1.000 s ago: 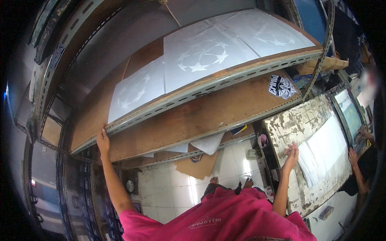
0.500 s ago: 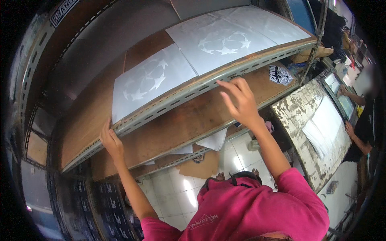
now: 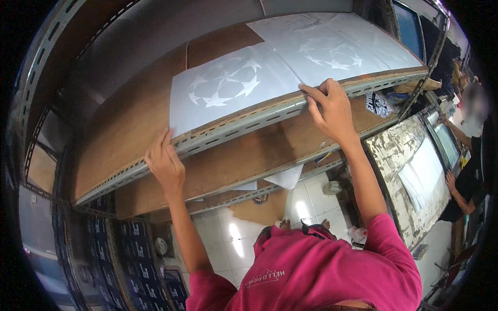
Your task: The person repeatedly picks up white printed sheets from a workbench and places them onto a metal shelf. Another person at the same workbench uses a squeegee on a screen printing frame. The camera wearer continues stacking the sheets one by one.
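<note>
A white sheet (image 3: pixel 223 85) printed with a pale round star pattern lies on the upper brown shelf board (image 3: pixel 119 122), its near edge along the perforated metal rail. At its near left corner my left hand (image 3: pixel 167 161) holds the edge, fingers close together and thumb by the rail. My right hand (image 3: pixel 333 111) has index finger and thumb at the near right corner, where the sheet meets its neighbour; the other fingers are curled. A second white sheet (image 3: pixel 332 49) with a similar pattern lies alongside to the right. Exactly how far each thumb goes under the edge is hidden.
The metal rail (image 3: pixel 249 124) runs along the shelf front. Below are a lower brown shelf (image 3: pixel 244 155) and a tiled floor (image 3: pixel 238 243). To the right stands a worn table (image 3: pixel 381 150) with white papers (image 3: pixel 423 173); another person's hand (image 3: pixel 450 180) is beside it.
My right hand has come down from the air onto the sheet's near right corner. The view has shifted, and my left hand stays at the near left corner. The sheet lies about the same.
</note>
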Action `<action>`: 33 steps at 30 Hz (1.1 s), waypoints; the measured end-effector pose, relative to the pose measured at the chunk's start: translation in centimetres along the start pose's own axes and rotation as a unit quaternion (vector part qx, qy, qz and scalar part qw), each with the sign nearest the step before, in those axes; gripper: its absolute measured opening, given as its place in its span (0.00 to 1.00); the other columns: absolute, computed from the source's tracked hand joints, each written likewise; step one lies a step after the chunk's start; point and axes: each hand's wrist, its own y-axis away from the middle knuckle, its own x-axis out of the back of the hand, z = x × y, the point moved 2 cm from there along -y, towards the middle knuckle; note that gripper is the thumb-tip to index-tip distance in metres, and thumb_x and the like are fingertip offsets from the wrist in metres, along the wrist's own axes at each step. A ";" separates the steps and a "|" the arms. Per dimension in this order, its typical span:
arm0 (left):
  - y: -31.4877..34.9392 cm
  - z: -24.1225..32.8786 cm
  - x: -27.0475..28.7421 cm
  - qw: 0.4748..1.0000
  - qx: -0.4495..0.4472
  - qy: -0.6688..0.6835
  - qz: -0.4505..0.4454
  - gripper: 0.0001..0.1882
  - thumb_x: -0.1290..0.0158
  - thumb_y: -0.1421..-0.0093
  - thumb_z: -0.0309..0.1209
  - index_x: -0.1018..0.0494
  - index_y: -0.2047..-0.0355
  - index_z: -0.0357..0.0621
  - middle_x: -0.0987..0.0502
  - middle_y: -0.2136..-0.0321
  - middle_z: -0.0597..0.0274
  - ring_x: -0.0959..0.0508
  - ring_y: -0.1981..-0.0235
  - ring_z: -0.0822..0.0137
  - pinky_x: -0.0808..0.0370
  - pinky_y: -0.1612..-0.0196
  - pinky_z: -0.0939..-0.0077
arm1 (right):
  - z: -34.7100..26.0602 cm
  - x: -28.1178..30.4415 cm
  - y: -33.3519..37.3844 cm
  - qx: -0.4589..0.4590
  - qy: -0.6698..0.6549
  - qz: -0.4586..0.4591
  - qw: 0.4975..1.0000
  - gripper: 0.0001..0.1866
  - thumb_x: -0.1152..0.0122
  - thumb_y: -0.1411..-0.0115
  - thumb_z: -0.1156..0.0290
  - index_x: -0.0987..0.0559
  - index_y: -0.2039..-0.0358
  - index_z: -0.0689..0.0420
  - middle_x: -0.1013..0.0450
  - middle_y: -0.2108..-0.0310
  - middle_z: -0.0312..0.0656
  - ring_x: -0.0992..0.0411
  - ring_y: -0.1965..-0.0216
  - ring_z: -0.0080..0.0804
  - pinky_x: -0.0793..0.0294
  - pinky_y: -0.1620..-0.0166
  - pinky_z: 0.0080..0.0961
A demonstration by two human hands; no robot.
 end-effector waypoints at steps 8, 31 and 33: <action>0.2 0.1 -0.2 0.999 -0.002 -0.033 -0.006 0.20 0.66 0.33 0.31 0.27 0.49 0.44 0.26 0.48 0.59 0.30 0.46 0.60 0.43 0.41 0.61 | 1.6 0.1 1.1 -0.013 -0.009 0.065 0.998 0.16 0.43 0.46 0.73 0.20 0.56 0.50 0.35 0.71 0.43 0.35 0.68 0.40 0.34 0.63 0.35; 0.3 0.5 -0.6 0.999 0.010 -0.023 -0.022 0.23 0.71 0.30 0.34 0.28 0.46 0.45 0.28 0.45 0.59 0.31 0.43 0.60 0.47 0.39 0.61 | 1.4 0.7 1.1 -0.013 0.026 0.063 0.998 0.17 0.44 0.45 0.74 0.20 0.54 0.48 0.36 0.69 0.42 0.36 0.65 0.39 0.35 0.60 0.35; 0.2 0.5 -0.7 0.999 0.006 -0.025 -0.022 0.23 0.71 0.31 0.34 0.28 0.47 0.45 0.28 0.46 0.59 0.31 0.43 0.60 0.46 0.39 0.61 | 1.5 0.4 1.0 -0.014 0.030 0.041 0.999 0.19 0.44 0.46 0.73 0.21 0.53 0.46 0.36 0.69 0.42 0.37 0.66 0.38 0.37 0.60 0.34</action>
